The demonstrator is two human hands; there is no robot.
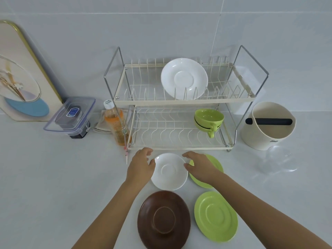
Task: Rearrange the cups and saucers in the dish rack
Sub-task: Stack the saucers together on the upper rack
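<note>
Smooth, breakable small round white china saucer [169, 171] on the surface [53, 177], both hands, left [142, 165] and right [199, 165], half open at its rim, gripping nothing yet.

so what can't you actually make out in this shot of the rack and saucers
Head view, the only one:
- Far green saucer: partly covered by the right hand.
- Stacked green cups on the dish rack lower tier: the count is unclear, since they nest.
- Brown saucer: near edge cut off by the frame bottom.
- Bottle label: too small to read.
- Left hand and right hand on the white saucer: firm grip or just touching is unclear.
</note>
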